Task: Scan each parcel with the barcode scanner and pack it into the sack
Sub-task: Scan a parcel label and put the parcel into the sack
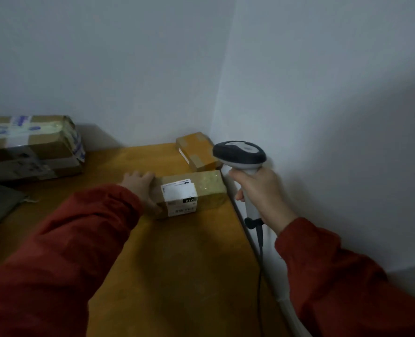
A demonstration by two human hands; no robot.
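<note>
Right of my left hand, fingers curled on the parcel, my right hand clamps the scanner: scanning step, I judge; next, aim at the label.

L arm stretches fwd from lower left, L sleeve red, down to the wrist. L hand is palm-down, fingers curled over the left end of the parcel, thumb down its near corner, gripping it. R arm angles in from lower right, R sleeve red too. R hand is an upright fist round the handle of the scanner, one fingertip showing at the front of the handle. Hand slightly blurred.
</note>
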